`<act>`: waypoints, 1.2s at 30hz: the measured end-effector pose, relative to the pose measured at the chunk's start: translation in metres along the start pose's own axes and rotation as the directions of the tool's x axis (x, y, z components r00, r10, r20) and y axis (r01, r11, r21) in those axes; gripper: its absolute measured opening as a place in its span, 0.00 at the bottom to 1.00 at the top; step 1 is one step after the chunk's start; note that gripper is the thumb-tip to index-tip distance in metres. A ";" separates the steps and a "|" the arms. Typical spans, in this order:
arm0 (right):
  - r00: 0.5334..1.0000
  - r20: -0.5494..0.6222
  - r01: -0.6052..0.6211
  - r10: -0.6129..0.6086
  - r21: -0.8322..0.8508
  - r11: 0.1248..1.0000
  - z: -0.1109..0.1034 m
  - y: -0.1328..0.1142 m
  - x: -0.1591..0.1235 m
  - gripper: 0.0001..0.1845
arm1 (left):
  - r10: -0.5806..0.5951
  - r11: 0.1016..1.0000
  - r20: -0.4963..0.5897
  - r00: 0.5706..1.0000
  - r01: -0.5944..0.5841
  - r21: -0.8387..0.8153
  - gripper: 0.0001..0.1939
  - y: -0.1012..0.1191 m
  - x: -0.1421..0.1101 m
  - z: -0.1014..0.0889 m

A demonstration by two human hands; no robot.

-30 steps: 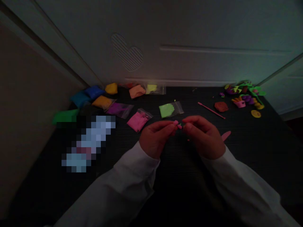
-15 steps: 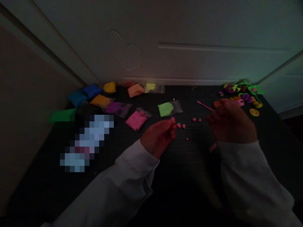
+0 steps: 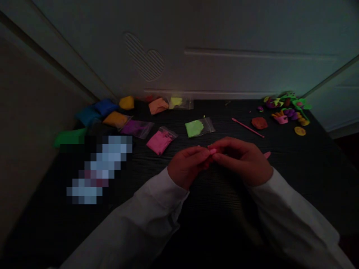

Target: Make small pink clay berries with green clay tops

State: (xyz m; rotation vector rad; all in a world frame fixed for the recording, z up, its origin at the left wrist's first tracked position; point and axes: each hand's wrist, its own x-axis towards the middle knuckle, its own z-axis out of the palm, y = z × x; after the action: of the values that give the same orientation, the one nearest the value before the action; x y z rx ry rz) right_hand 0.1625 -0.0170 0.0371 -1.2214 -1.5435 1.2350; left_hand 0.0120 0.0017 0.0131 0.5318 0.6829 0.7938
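My left hand [image 3: 187, 166] and my right hand [image 3: 240, 160] meet fingertip to fingertip over a dark ribbed mat [image 3: 294, 175]. Both pinch a small pink bit of clay [image 3: 212, 151] between them. A pink flat tool [image 3: 266, 154] pokes out from behind my right hand. In front of the hands lie a pink clay bag [image 3: 160, 141] and a green clay bag [image 3: 198, 127]. Both arms wear white sleeves.
Several more clay bags, purple [image 3: 136, 128], orange [image 3: 157, 106], yellow [image 3: 178, 102], blue [image 3: 104, 106] and green [image 3: 70, 136], lie at the back left. A thin pink stick [image 3: 247, 127], a red clay lump [image 3: 259, 122] and finished clay figures [image 3: 288, 109] sit at the back right. A white panel wall [image 3: 224, 56] stands behind.
My right hand reached out to the right half a second ago and has come back to meet my left hand. The small pink pieces seen on the mat are now hidden by the hands.
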 end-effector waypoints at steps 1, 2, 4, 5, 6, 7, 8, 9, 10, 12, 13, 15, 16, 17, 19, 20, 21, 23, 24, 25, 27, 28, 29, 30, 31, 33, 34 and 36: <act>1.000 -0.005 -0.009 0.009 0.002 1.000 0.001 0.000 0.001 0.11 | 0.021 1.000 -0.014 1.000 -0.021 0.015 0.04 0.000 0.000 0.000; 1.000 -0.017 -0.016 0.016 0.007 1.000 0.002 0.000 0.001 0.10 | 0.050 0.998 -0.033 0.998 -0.049 0.034 0.04 0.000 0.000 0.000; 0.998 -0.054 -0.025 0.026 0.024 0.999 0.003 0.000 0.002 0.10 | 0.125 0.989 -0.064 0.990 -0.120 0.083 0.04 -0.001 0.001 0.000; 0.997 -0.071 -0.030 0.032 0.034 0.999 0.004 0.000 0.003 0.10 | 0.165 0.982 -0.076 0.983 -0.157 0.109 0.04 -0.002 0.001 -0.001; 0.996 -0.084 -0.033 0.036 0.043 0.999 0.004 0.000 0.003 0.10 | 0.200 0.973 -0.087 0.976 -0.187 0.135 0.05 -0.002 0.001 -0.001; 0.995 -0.095 -0.034 0.038 0.050 0.998 0.004 0.000 0.003 0.09 | 0.226 0.965 -0.099 0.969 -0.208 0.161 0.06 -0.003 0.001 -0.001; 0.994 -0.099 -0.036 0.041 0.052 0.998 0.004 0.001 0.003 0.09 | 0.244 0.958 -0.117 0.963 -0.220 0.185 0.07 -0.003 0.001 0.000; 0.994 -0.100 -0.038 0.043 0.050 0.998 0.004 0.001 0.003 0.09 | 0.262 0.952 -0.146 0.954 -0.230 0.203 0.07 -0.003 0.001 0.001; 0.994 -0.100 -0.039 0.043 0.042 0.998 0.004 0.002 0.003 0.09 | 0.278 0.946 -0.179 0.944 -0.236 0.220 0.07 -0.004 0.001 0.002; 0.994 -0.099 -0.035 0.037 0.028 0.999 0.005 0.002 0.003 0.09 | 0.292 0.941 -0.228 0.929 -0.236 0.242 0.06 -0.004 0.001 0.004; 0.995 -0.097 -0.032 0.034 0.025 0.999 0.006 0.002 0.003 0.09 | 0.293 0.941 -0.239 0.926 -0.235 0.245 0.06 -0.004 0.001 0.006; 0.996 -0.087 -0.028 0.030 0.026 0.999 0.006 0.002 0.002 0.09 | 0.287 0.944 -0.237 0.928 -0.231 0.237 0.05 -0.004 0.002 0.006; 0.996 -0.081 -0.029 0.032 0.030 0.999 0.005 0.002 0.002 0.09 | 0.281 0.946 -0.224 0.933 -0.230 0.227 0.05 -0.004 0.002 0.006; 0.996 -0.081 -0.033 0.036 0.037 0.999 0.004 0.002 0.002 0.11 | 0.275 0.950 -0.209 0.939 -0.231 0.213 0.05 -0.003 0.002 0.005; 0.989 -0.145 -0.028 0.038 0.067 0.997 -0.003 0.002 0.003 0.13 | 0.253 0.961 -0.181 0.950 -0.225 0.162 0.05 0.000 0.003 0.002; 0.977 -0.208 -0.020 0.039 0.093 0.995 -0.008 0.002 0.004 0.14 | 0.236 0.968 -0.171 0.957 -0.216 0.124 0.05 0.002 0.004 0.000; 0.948 -0.316 0.010 0.029 0.122 0.992 -0.013 0.003 0.005 0.12 | 0.217 0.975 -0.172 0.961 -0.207 0.077 0.05 0.004 0.005 -0.002; 0.879 -0.473 0.040 0.059 0.197 0.980 -0.024 0.005 0.007 0.09 | 0.182 0.983 -0.188 0.965 -0.186 -0.005 0.05 0.008 0.006 -0.006; 0.845 -0.529 0.049 0.080 0.226 0.973 -0.028 0.006 0.009 0.08 | 0.166 0.984 -0.201 0.966 -0.176 -0.036 0.05 0.009 0.007 -0.007; 0.819 -0.565 0.057 0.099 0.252 0.966 -0.031 0.008 0.010 0.07 | 0.154 0.984 -0.212 0.965 -0.170 -0.057 0.05 0.010 0.008 -0.008; 0.811 -0.574 0.050 0.110 0.256 0.965 -0.034 0.010 0.012 0.05 | 0.141 0.983 -0.227 0.964 -0.164 -0.083 0.05 0.011 0.009 -0.009; 0.817 -0.567 0.048 0.102 0.243 0.969 -0.034 0.011 0.012 0.05 | 0.142 0.982 -0.228 0.963 -0.166 -0.092 0.04 0.011 0.009 -0.009; 0.826 -0.556 0.045 0.092 0.227 0.973 -0.034 0.012 0.012 0.04 | 0.145 0.980 -0.228 0.963 -0.171 -0.101 0.04 0.010 0.009 -0.009; 0.832 -0.548 0.042 0.085 0.216 0.975 -0.033 0.012 0.012 0.04 | 0.147 0.978 -0.228 0.963 -0.175 -0.111 0.04 0.010 0.009 -0.008; 0.836 -0.542 0.039 0.086 0.214 0.976 -0.033 0.012 0.012 0.04 | 0.146 0.977 -0.228 0.963 -0.177 -0.122 0.04 0.010 0.009 -0.008; 0.834 -0.543 0.029 0.101 0.227 0.973 -0.032 0.012 0.012 0.05 | 0.149 0.973 -0.222 0.964 -0.183 -0.141 0.05 0.010 0.009 -0.008; 0.829 -0.548 0.025 0.113 0.238 0.971 -0.032 0.012 0.012 0.06 | 0.150 0.971 -0.215 0.965 -0.185 -0.150 0.05 0.009 0.009 -0.009; 0.818 -0.561 0.029 0.123 0.254 0.967 -0.033 0.012 0.012 0.06 | 0.157 0.968 -0.202 0.967 -0.191 -0.161 0.05 0.009 0.009 -0.009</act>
State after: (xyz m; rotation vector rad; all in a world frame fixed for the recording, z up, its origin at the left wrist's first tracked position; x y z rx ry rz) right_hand 0.1941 0.0021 0.0328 -1.3102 -0.8849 0.9311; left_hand 0.0055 0.0160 0.0098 0.3585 0.7366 1.0712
